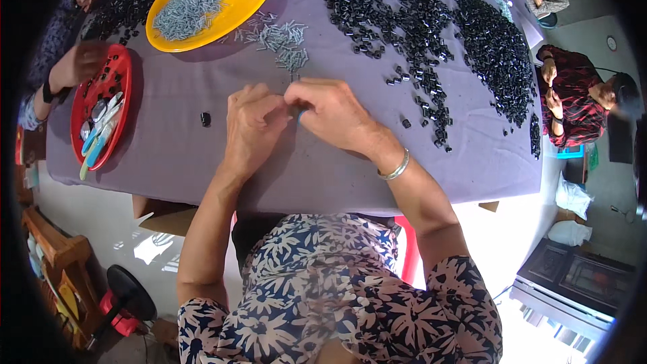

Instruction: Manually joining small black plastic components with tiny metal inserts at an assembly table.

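My left hand and my right hand meet over the cloth with their fingertips pinched close together. Both are closed, and the fingers hide whatever lies between them. A bit of blue shows beneath the right hand's fingers, too small to name. One small black block-like piece lies alone to the left of my left hand. Just beyond my fingers is a loose scatter of small grey screw-like pins. A yellow plate farther back holds a heap of the same pins.
Large heaps of black pieces cover the far and right parts of the purple tablecloth. At left, a red tray holds black pieces and blue- and white-handled tools. Another person's hand is over it. More people sit at right.
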`<state>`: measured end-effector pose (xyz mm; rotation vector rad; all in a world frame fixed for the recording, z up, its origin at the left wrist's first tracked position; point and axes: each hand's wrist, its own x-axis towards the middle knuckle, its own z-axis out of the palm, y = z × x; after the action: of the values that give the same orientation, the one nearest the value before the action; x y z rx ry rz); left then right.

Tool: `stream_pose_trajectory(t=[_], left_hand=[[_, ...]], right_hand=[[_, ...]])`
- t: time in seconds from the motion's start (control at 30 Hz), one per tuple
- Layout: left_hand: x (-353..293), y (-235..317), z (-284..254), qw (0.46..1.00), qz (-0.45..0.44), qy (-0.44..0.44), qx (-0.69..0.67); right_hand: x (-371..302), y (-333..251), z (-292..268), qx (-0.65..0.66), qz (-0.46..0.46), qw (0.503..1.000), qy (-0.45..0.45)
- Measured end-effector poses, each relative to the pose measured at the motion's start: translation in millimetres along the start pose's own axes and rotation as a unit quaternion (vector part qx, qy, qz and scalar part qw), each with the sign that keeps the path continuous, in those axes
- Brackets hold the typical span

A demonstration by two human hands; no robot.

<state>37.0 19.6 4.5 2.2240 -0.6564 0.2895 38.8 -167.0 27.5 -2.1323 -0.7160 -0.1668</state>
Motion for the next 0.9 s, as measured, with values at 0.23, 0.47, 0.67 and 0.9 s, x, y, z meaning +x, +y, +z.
stream_pose_trajectory(t=[0.23, 0.47, 0.67, 0.9], left_hand=[[-2, -2, -1, 1.0, 0.023, 0.015, -0.014], [0, 3, -2, 1.0, 0.015, 0.007, -0.015], [-2, 2, -2, 1.0, 0.01, 0.012, -0.019], [-3, 0, 0, 1.0, 0.021, 0.019, -0.011]], right_hand=[[-27, 18, -93, -0.055, 0.126, 0.981, 0.139], [-66, 65, -134, -0.232, 0.11, 0.964, 0.062], [-64, 66, -129, -0.235, 0.108, 0.965, 0.05], [-58, 56, -119, -0.213, 0.186, 0.956, 0.075]])
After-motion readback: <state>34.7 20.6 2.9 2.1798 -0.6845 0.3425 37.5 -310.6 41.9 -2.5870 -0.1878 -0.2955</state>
